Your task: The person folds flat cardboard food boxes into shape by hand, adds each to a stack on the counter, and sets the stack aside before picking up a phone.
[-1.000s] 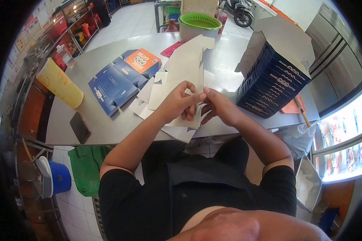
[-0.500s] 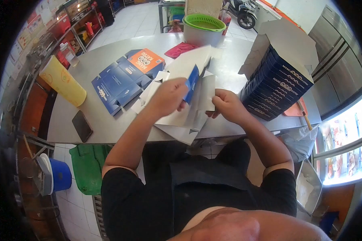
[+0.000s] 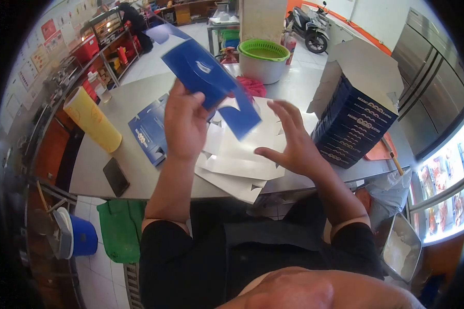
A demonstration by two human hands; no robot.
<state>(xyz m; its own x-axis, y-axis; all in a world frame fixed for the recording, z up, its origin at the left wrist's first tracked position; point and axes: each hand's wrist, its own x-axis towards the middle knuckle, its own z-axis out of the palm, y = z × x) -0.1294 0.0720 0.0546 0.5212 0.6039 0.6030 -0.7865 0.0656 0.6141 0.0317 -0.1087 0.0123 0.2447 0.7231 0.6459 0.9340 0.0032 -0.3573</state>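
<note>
My left hand grips a blue cardboard box blank, raised and tilted above the table, its creased flaps spread out. My right hand is open with fingers apart, to the right of that blank and over several flat box blanks lying white side up. Another blank with its blue side up lies flat to the left, partly hidden by my left forearm. Close to my right hand stands a tall stack of folded dark blue boxes, with an open lid on top.
On the metal table are a phone, a yellow roll, a clear bottle, a pink cloth and a pot with a green basket. An orange board lies behind the stack. A person stands far left.
My left hand has lifted the blank up and to the left, turning its blue side into view. My right hand has gone from closed at the blank to open and apart from it.
</note>
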